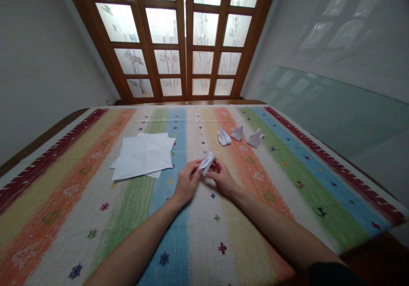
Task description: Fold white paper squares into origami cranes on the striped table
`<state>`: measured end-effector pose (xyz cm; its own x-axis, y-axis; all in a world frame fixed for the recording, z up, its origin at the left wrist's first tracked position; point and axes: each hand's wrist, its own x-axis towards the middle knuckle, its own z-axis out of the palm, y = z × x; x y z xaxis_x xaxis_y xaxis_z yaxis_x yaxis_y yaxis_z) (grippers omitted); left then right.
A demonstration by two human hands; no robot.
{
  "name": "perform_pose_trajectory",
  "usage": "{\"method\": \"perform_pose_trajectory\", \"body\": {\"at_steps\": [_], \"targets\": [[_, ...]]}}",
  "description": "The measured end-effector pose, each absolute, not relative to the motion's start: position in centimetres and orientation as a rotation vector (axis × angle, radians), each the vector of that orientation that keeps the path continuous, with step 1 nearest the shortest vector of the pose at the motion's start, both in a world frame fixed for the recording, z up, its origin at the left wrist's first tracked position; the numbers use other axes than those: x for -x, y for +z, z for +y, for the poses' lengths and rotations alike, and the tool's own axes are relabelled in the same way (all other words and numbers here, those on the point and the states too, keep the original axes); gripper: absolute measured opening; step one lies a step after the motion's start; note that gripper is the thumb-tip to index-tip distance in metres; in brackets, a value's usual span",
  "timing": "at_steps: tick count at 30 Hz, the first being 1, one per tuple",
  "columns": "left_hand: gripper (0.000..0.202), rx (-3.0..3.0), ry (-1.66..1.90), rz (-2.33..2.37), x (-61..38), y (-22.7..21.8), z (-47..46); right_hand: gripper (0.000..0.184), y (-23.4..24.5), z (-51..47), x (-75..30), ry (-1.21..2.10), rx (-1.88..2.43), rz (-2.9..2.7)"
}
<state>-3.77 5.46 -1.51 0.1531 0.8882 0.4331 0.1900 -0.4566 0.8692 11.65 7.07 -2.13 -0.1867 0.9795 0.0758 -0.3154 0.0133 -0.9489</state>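
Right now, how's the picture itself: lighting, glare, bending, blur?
Head view: backlit by the bright door panes, with the left wall dim; head view: pale reflections on the right wall; head view: apparent wide-angle stretch, the doors splaying outward toward the top; head view: the folded paper in both hands looks slightly soft, finer creases hard to read.

A brown wooden framework (189,64) stands at the rear, its frosted panes (161,25) bearing plant motifs and admitting bright light. A pale left wall (38,56) and a shadowed right wall (383,60) flank it; the latter shows pane-shaped reflections (347,34) above a greenish panel (319,94). In the foreground, a multicoloured striped tablecloth (172,252) covers a wood-edged table (41,139).
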Motion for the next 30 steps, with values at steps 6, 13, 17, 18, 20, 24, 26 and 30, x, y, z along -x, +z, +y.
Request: {"method": "perform_pose_trajectory", "body": {"at_steps": [6, 13, 17, 18, 20, 24, 26, 30], "targets": [[0.024, -1.863, 1.363, 1.029, 3.9, -1.4, 5.7, 0.042, -2.0, 6.8, -11.5, 1.405, 0.828, -1.125], [0.018, -1.777, 1.353, 1.056, 3.6, -1.6, 5.5, 0.036, -1.5, 6.8, -11.6, 1.319, 0.891, -1.207], [0.016, -1.655, 1.338, 1.032, 3.5, -1.9, 5.3, 0.027, -1.2, 6.7, -11.6, 1.282, 0.857, -1.270], [0.017, -1.660, 1.333, 1.015, 3.4, -1.8, 5.3, 0.026, -1.1, 6.7, -11.6, 1.279, 0.845, -1.290], [0.016, -1.700, 1.327, 1.006, 3.4, -1.7, 5.2, 0.027, -1.0, 6.6, -11.4, 1.270, 0.828, -1.319], [0.006, -1.775, 1.355, 1.079, 3.5, -1.4, 5.2, 0.029, -1.1, 6.5, -11.2, 1.219, 0.817, -1.336], [0.003, -1.794, 1.371, 1.100, 3.5, -1.4, 5.2, 0.029, -1.2, 6.6, -11.2, 1.188, 0.832, -1.345], [0.003, -1.778, 1.432, 1.181, 3.5, -1.5, 5.3, 0.028, -1.3, 6.7, -11.3, 1.166, 0.860, -1.326]]}}
